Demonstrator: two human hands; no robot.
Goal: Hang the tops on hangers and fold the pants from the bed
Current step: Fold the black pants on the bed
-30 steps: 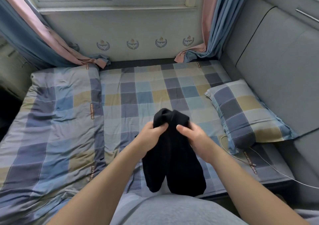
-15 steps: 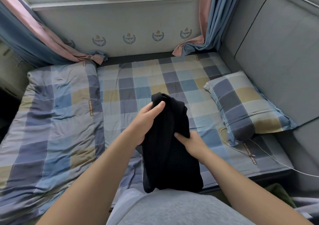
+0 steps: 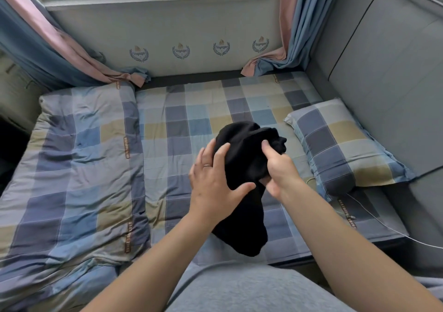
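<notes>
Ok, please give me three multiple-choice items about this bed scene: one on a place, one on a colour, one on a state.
1. Where on the bed does the checked pillow lie? A left edge; B right edge; C middle.
2. What colour is the held garment? A white; B black; C red.
3. What does the right hand do? A grips the garment; B lies flat on the bed; C rests on the pillow.
Answers: B, it lies beside the grey padded wall; B, it is plainly black; A, its fingers curl round the fabric.
</notes>
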